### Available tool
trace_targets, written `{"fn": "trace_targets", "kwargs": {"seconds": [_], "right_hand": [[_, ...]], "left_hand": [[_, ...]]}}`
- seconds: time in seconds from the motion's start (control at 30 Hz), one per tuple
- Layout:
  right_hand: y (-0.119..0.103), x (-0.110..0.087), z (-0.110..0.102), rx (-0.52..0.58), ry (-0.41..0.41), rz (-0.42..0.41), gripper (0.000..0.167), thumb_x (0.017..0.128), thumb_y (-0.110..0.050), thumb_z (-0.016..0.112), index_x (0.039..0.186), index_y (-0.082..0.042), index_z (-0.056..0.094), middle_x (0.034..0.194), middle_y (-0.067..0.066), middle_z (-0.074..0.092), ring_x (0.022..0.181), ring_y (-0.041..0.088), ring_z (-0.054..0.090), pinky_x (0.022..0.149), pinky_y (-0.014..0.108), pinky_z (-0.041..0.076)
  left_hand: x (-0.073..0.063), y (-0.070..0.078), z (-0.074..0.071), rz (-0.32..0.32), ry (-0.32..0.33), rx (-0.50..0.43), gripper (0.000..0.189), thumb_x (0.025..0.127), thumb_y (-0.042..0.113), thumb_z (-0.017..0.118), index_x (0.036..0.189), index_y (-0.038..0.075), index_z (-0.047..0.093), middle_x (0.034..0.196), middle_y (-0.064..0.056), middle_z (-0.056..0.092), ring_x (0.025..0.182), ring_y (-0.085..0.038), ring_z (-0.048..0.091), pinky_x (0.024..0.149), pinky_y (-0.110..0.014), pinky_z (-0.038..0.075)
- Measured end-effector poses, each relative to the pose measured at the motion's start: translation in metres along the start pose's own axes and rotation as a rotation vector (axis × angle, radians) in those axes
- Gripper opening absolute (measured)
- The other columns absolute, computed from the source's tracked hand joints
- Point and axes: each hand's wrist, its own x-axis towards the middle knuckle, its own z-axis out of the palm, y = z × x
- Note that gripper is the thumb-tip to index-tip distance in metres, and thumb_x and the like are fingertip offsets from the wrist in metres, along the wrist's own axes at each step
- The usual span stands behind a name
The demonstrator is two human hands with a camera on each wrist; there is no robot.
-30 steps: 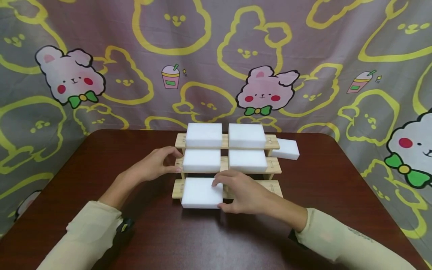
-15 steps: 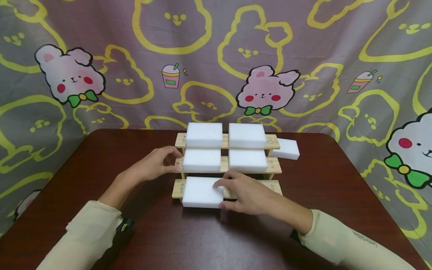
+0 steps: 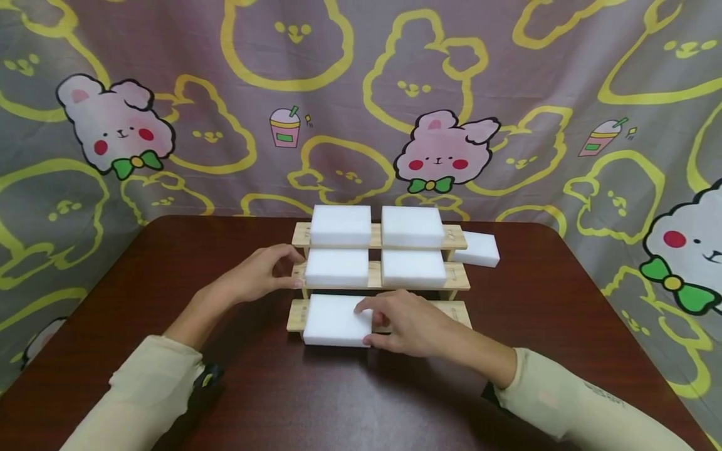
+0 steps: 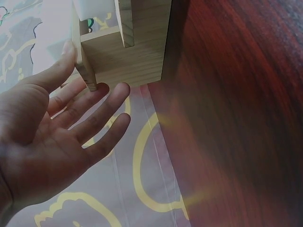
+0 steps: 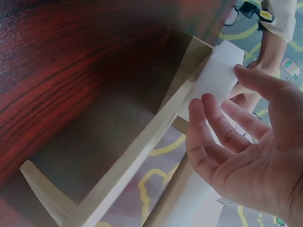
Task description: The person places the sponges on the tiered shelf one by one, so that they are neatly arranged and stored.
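Note:
A three-tier wooden shelf rack [image 3: 459, 275] stands on the table, each tier stepped behind the one in front. On its bottom tier sits a white foam block [image 3: 333, 319], slightly past the front edge. My right hand [image 3: 414, 322] holds this block by its right end, thumb at the front and fingers on the far side. At the left end of the middle tier, my left hand [image 3: 254, 275] pinches the board between thumb and fingers; the left wrist view shows the other fingers [image 4: 111, 137] extended below it.
Two foam blocks rest on the top tier, including the left one [image 3: 341, 224], and two more on the middle tier, including the right one [image 3: 413, 267]. Another foam block [image 3: 479, 248] lies on the dark table [image 3: 536, 300] behind the rack's right side. A patterned curtain [image 3: 350, 94] hangs behind.
The bottom-tier block has shifted slightly backward, with my right hand staying on its right end. My left hand has kept its place on the rack.

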Motion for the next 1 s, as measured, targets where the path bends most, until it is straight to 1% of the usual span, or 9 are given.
{"fn": "trace_targets", "kwargs": {"seconds": [0.2,0.33,0.43,0.53,0.77,1.0], "right_hand": [[0.002,0.005,0.003,-0.006,0.039,-0.004,0.034,0.090,-0.023,0.083,0.121,-0.011,0.072,0.074,-0.015,0.063,0.072,0.004,0.057,0.068,0.025,0.051],[0.004,0.008,0.004,-0.032,0.066,-0.024,0.032,0.090,-0.022,0.083,0.118,-0.010,0.074,0.073,-0.014,0.064,0.071,0.005,0.058,0.069,0.026,0.051],[0.005,0.009,0.004,-0.047,0.079,-0.045,0.031,0.089,-0.021,0.083,0.117,-0.009,0.074,0.073,-0.013,0.064,0.068,0.003,0.056,0.068,0.024,0.050],[0.005,0.010,0.003,-0.050,0.081,-0.053,0.032,0.090,-0.022,0.083,0.117,-0.009,0.074,0.072,-0.013,0.064,0.067,0.002,0.054,0.066,0.023,0.049],[0.006,0.013,0.003,-0.048,0.077,-0.045,0.032,0.090,-0.021,0.083,0.118,-0.008,0.074,0.077,-0.007,0.070,0.069,0.004,0.060,0.066,0.022,0.051],[0.007,0.013,0.003,-0.049,0.072,-0.041,0.030,0.091,-0.020,0.082,0.117,-0.009,0.074,0.078,-0.006,0.070,0.070,0.004,0.061,0.067,0.023,0.052]], "left_hand": [[0.000,0.000,0.000,-0.003,0.000,0.003,0.041,0.092,0.016,0.081,0.123,-0.005,0.062,0.121,-0.019,0.066,0.098,-0.028,0.063,0.080,-0.040,0.054],[-0.001,0.001,0.000,-0.006,0.004,0.003,0.041,0.092,0.016,0.081,0.123,-0.005,0.062,0.121,-0.019,0.066,0.098,-0.027,0.063,0.080,-0.040,0.054],[0.000,0.002,0.000,-0.006,0.005,0.006,0.041,0.093,0.016,0.081,0.123,-0.005,0.063,0.121,-0.019,0.066,0.098,-0.027,0.063,0.080,-0.040,0.053],[0.000,0.001,-0.001,-0.005,0.003,0.010,0.042,0.092,0.016,0.081,0.123,-0.005,0.062,0.122,-0.020,0.066,0.099,-0.028,0.063,0.081,-0.040,0.054],[0.000,0.001,-0.001,0.004,0.004,0.009,0.042,0.092,0.016,0.081,0.123,-0.006,0.062,0.121,-0.020,0.066,0.099,-0.028,0.063,0.081,-0.041,0.054],[0.000,0.002,0.000,0.003,0.002,0.008,0.042,0.093,0.016,0.080,0.123,-0.006,0.062,0.121,-0.019,0.066,0.099,-0.028,0.064,0.082,-0.041,0.054]]}}
